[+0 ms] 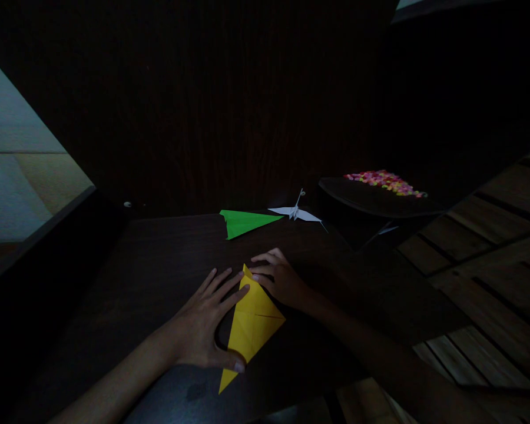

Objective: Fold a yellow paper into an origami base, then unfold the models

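A folded sheet of yellow paper (251,324), creased into a long narrow kite-like shape, lies flat on a dark wooden worktop (150,265) in dim light, directly in front of the person. Its long axis runs from a sharp tip at the near edge of the worktop up and slightly to the right, ending in a second point that faces away from the person, between the two hands; its widest corner juts out to the right.

The left hand (207,324) lies palm down along the paper's left edge, fingers spread and stretched toward the far point, the thumb pressing the lower part of the sheet. The forearm comes in from the lower left. The right hand (278,280) rests at the far point, fingers curled loosely and fingertips pressing on the paper's upper right edge, its arm reaching in from the lower right. Neither hand grips the sheet; both press it flat, open.

Farther back on the worktop lies a green paper aeroplane (247,222), nose pointing left, and just beside it to the right stands a white paper crane (297,212). Well apart at the right, a dark tray (371,203) holds a heap of small multicoloured pieces (385,182).
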The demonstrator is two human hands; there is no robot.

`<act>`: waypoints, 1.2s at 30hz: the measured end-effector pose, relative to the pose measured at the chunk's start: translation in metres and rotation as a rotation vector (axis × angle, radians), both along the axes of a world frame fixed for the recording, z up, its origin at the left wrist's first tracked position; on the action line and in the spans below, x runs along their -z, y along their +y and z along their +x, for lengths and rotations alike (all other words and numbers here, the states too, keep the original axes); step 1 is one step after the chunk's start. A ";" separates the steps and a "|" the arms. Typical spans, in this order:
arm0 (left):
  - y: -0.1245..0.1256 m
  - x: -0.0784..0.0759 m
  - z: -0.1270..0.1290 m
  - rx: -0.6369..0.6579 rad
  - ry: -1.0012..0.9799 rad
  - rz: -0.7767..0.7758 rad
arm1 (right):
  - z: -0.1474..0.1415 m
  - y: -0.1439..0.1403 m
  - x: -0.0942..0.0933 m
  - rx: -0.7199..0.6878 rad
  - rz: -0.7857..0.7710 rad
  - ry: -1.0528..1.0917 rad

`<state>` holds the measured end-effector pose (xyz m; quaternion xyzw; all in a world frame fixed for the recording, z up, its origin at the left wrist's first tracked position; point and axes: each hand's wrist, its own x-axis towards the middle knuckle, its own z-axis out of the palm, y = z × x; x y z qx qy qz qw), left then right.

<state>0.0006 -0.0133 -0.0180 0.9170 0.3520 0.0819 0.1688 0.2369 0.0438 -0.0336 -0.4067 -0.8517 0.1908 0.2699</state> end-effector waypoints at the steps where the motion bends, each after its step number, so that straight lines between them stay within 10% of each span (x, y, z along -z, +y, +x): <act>1: 0.000 0.000 0.000 0.000 -0.004 0.001 | 0.000 0.000 0.000 0.001 -0.006 0.000; 36: 0.000 -0.005 0.000 0.003 0.015 -0.045 | 0.004 0.003 0.007 -0.217 0.278 -0.237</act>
